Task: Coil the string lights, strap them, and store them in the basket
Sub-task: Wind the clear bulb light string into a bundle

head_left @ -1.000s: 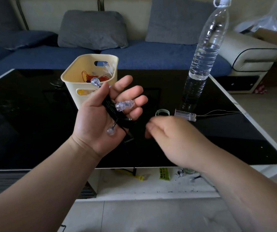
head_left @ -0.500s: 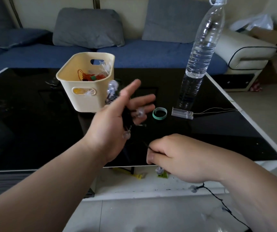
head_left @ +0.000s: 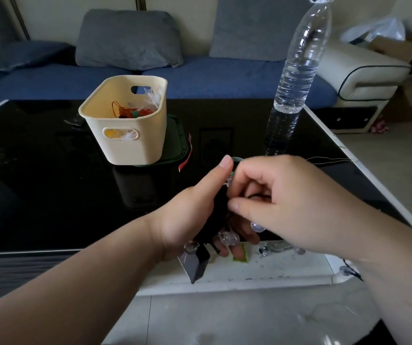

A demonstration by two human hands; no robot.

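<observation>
Here, hands coil lights at table edge.
The left hand grips the limp coil; the right hand pinches cord. Likely light: hold wire, not bulbs; basket at eleven o'clock.

Both arms are uncovered as far as can be seen. The left forearm and the right forearm are broad and smooth, with no cloth over either. The left hand and the right hand are bare too, full and rounded, with shortish fingers. The thumbnails on both are clipped short and plain. A dark patch by the right arm's lower edge may be clothing, but it is too dim to say.
</observation>
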